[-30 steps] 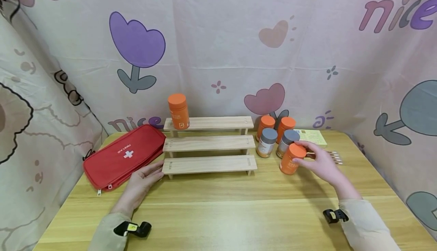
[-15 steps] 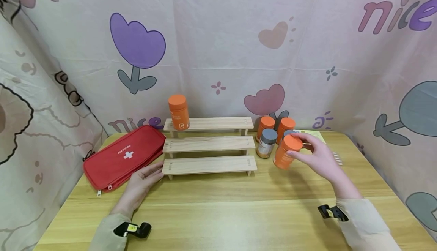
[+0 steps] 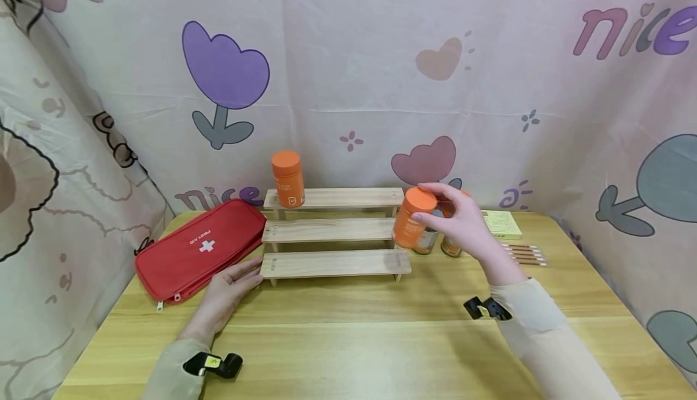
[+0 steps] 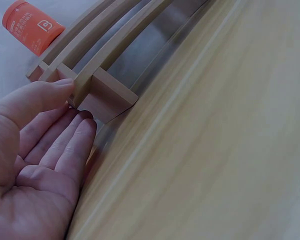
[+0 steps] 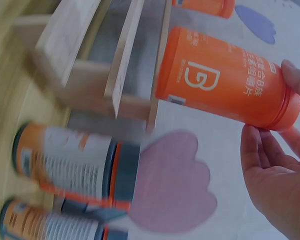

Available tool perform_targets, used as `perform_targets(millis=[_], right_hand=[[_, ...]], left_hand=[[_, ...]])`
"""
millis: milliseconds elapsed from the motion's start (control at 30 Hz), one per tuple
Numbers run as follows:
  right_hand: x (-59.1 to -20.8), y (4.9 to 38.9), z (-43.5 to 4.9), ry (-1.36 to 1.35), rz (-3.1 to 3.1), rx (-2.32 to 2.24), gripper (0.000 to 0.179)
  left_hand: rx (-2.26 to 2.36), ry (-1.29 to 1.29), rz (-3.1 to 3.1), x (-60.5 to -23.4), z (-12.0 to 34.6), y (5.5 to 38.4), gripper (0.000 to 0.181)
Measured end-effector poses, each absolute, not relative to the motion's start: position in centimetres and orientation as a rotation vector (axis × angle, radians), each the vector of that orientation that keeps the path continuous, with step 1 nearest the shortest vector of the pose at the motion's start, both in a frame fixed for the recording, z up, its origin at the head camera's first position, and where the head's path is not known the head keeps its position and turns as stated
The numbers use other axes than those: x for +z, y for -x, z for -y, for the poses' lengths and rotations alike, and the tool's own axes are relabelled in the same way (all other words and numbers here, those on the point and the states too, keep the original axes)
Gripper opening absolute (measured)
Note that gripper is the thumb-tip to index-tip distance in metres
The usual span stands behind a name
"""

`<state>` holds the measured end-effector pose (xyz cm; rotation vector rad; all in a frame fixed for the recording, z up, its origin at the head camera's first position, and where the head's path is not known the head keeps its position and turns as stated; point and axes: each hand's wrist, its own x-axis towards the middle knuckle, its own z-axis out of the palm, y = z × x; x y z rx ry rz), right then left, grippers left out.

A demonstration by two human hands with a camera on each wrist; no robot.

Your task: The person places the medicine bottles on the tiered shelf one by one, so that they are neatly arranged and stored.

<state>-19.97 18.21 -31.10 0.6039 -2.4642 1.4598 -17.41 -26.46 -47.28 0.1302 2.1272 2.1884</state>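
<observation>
My right hand (image 3: 463,221) grips an orange bottle (image 3: 412,218) by its lid, pinched between thumb and fingers. The bottle is tilted and overlaps the right end of the wooden three-step rack (image 3: 334,264) in the head view. In the right wrist view, the held bottle (image 5: 222,80) is near the rack's top shelf, its base toward the shelf. My left hand (image 3: 220,297) touches the rack's lower left end with fairly straight fingers; its thumb tip lies at the shelf's corner in the left wrist view. Another orange bottle (image 3: 288,179) stands on the top shelf's left end.
Beside the rack's right end stand grey-lidded bottles (image 5: 65,165) with orange ones behind, partly hidden by my right hand. A red first-aid pouch (image 3: 204,249) lies at the left. Farther right are a yellow-green box (image 3: 502,224) and several cotton swabs (image 3: 525,255).
My right hand has lifted the orange bottle off the table and carried it left and up, past the grey-lidded bottles to the rack's right end. The left hand stays put.
</observation>
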Motion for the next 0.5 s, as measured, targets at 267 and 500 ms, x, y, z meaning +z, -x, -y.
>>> perform_targets(millis=[267,500], right_hand=[[-30.2,22.7,-13.8,-0.609,2.438,1.554,0.058],[-29.8,25.5,-10.5,-0.620,2.407,1.607,0.055]], left_hand=[[2.206,-0.138,-2.124,-47.2,26.5,17.5,0.056],[2.218,-0.138,-2.107,-47.3,26.4,17.5,0.056]])
